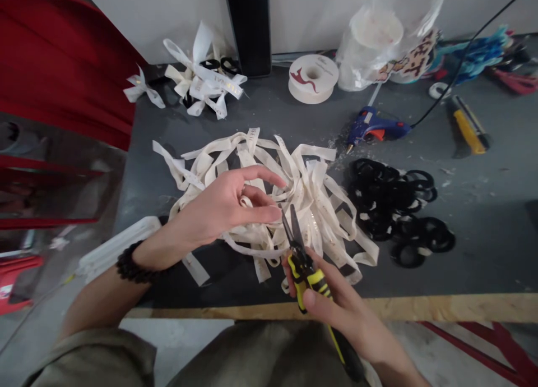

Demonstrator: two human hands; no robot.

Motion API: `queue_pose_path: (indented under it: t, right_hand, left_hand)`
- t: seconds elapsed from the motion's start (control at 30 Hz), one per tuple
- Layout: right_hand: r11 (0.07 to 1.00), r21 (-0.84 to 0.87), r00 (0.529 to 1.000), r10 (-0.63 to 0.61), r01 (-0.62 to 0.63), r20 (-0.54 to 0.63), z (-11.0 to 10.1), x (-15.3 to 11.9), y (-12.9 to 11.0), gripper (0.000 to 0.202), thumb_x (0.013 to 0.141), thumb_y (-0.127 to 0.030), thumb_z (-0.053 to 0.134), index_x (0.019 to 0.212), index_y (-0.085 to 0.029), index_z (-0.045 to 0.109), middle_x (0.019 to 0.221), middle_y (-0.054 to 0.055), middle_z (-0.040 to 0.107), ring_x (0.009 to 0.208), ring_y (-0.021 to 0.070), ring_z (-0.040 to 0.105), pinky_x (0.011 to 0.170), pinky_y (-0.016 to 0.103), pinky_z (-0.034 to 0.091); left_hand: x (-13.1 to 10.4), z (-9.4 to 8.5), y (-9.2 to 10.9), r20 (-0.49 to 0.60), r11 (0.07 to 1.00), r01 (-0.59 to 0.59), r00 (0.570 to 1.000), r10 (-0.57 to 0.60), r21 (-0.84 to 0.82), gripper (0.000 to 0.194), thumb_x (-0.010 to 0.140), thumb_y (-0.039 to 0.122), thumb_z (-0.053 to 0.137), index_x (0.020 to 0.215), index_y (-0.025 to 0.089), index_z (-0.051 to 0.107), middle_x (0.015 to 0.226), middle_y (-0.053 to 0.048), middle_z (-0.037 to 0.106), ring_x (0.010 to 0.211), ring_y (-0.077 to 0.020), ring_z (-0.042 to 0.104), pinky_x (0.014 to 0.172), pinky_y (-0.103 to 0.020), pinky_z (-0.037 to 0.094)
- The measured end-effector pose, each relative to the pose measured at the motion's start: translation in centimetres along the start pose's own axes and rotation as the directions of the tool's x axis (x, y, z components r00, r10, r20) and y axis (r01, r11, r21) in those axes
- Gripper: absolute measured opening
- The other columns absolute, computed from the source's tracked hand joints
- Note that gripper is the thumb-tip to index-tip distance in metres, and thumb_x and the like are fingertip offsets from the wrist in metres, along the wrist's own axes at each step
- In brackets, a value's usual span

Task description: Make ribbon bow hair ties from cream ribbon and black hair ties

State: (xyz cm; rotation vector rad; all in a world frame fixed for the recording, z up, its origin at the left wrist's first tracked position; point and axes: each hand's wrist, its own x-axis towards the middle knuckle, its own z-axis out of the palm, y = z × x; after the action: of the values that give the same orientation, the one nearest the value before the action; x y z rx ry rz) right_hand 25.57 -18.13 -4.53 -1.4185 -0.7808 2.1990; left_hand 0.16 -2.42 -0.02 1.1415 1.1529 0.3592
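Beside the white ribbons [313, 202] lie black bands [372, 192].

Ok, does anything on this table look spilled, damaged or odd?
Mostly litter: pale flecks are scattered around the tip of the blue glue gun, which lies on its side directly on the tabletop. The white ribbons lie in a loose tangle. Nothing looks clearly damaged.

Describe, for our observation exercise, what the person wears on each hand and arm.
The left hand is ungloved, with a dark bracelet of round beads at the wrist. Farther up that arm sits a loose olive-grey sleeve, ending near the elbow. The right hand is also ungloved, with no bracelet visible.
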Motion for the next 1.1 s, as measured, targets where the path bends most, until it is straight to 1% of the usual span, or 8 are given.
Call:
queue_pose_path:
  t: [0.17, 0.3, 0.4, 0.57, 0.7, 0.87, 0.97, 1.1]
  right_hand:
    - [0.999, 0.041, 1.0, -0.009, 0.009, -0.015, 0.2, 0.2, 0.8, 0.09, 0.09, -0.07, 0.081, 0.165, -0.03, 0.052, 0.163, 0.014, 0.062, 0.142, 0.0375, 0.065, 0.13, 0.062, 0.041]
    - [0.999, 0.016, 0.999, -0.048, 0.048, -0.018, 0.2, 0.3, 0.9, 0.087, 0.091, -0.068, 0.08, 0.164, -0.029, 0.054, 0.159, 0.014, 0.066, 0.139, 0.0367, 0.067, 0.129, 0.06, 0.044]
    - [0.997, -0.026, 0.997, -0.072, 0.072, -0.008, 0.0, 0.4, 0.3, 0.082, 0.092, -0.067, 0.08, 0.16, -0.027, 0.057, 0.159, 0.014, 0.066, 0.138, 0.036, 0.067, 0.129, 0.059, 0.043]
    - [0.997, 0.043, 0.998, -0.062, 0.06, 0.024, -0.3, 0.5, -0.2, 0.084, 0.091, -0.064, 0.083, 0.162, -0.028, 0.056, 0.156, 0.014, 0.068, 0.136, 0.0355, 0.069, 0.125, 0.058, 0.049]
    - [0.997, 0.074, 0.998, -0.007, 0.012, -0.064, -0.4, 0.5, 0.4, 0.092, 0.088, -0.066, 0.085, 0.164, -0.027, 0.054, 0.163, 0.014, 0.063, 0.146, 0.0381, 0.064, 0.134, 0.061, 0.038]
    - [0.999, 0.041, 0.995, 0.009, -0.005, -0.095, -0.4, 0.5, 0.6, 0.09, 0.087, -0.067, 0.085, 0.163, -0.026, 0.057, 0.163, 0.014, 0.064, 0.151, 0.0398, 0.059, 0.136, 0.062, 0.033]
    - [0.999, 0.022, 0.998, -0.022, 0.024, -0.058, -0.2, 0.6, 0.3, 0.086, 0.088, -0.066, 0.085, 0.16, -0.028, 0.06, 0.163, 0.013, 0.064, 0.149, 0.0385, 0.061, 0.134, 0.06, 0.037]
    - [0.998, 0.044, 0.999, -0.041, 0.042, -0.03, 0.1, 0.9, -0.1, 0.085, 0.089, -0.066, 0.084, 0.161, -0.028, 0.058, 0.163, 0.013, 0.063, 0.146, 0.0369, 0.064, 0.133, 0.058, 0.039]
  left_hand:
    - [0.0, 0.2, 0.1, 0.031, 1.0, 0.02, 0.999, -0.02, -0.023, 0.047, 0.087, 0.033, 0.095, 0.128, 0.029, 0.072, 0.086, 0.003, 0.082, 0.076, -0.0081, 0.072, 0.07, -0.016, 0.05]
    - [0.1, 0.4, 0.0, 0.037, 0.999, 0.025, 0.999, -0.024, -0.028, 0.046, 0.087, 0.028, 0.094, 0.127, 0.028, 0.072, 0.085, 0.003, 0.081, 0.078, -0.0089, 0.072, 0.072, -0.017, 0.051]
    - [0.1, 0.3, -0.1, 0.056, 0.998, 0.06, 0.997, -0.059, -0.02, 0.05, 0.086, 0.031, 0.094, 0.13, 0.028, 0.071, 0.085, 0.002, 0.081, 0.076, -0.0112, 0.071, 0.07, -0.02, 0.051]
    - [0.4, -0.1, -0.2, 0.056, 0.998, 0.048, 0.997, -0.05, 0.047, 0.057, 0.084, 0.034, 0.095, 0.134, 0.027, 0.069, 0.093, -0.001, 0.08, 0.081, -0.0158, 0.072, 0.072, -0.026, 0.051]
    - [0.4, -0.4, -0.1, 0.032, 0.997, 0.02, 0.999, -0.022, 0.08, 0.059, 0.083, 0.038, 0.096, 0.135, 0.027, 0.07, 0.094, 0.0, 0.077, 0.082, -0.0154, 0.071, 0.073, -0.026, 0.051]
    - [0.4, -0.4, -0.1, -0.008, 1.0, 0.011, 1.0, -0.011, -0.004, 0.056, 0.085, 0.036, 0.096, 0.133, 0.026, 0.071, 0.091, 0.001, 0.077, 0.084, -0.0128, 0.072, 0.076, -0.022, 0.053]
    - [0.3, -0.1, -0.1, -0.022, 0.999, 0.008, 1.0, -0.009, -0.053, 0.057, 0.084, 0.031, 0.097, 0.133, 0.024, 0.07, 0.083, 0.003, 0.075, 0.081, -0.0113, 0.072, 0.075, -0.02, 0.054]
    - [0.3, 0.2, -0.1, 0.022, 0.995, 0.048, 0.999, -0.046, -0.082, 0.064, 0.083, 0.029, 0.097, 0.139, 0.025, 0.067, 0.084, 0.002, 0.078, 0.076, -0.0112, 0.071, 0.072, -0.02, 0.053]
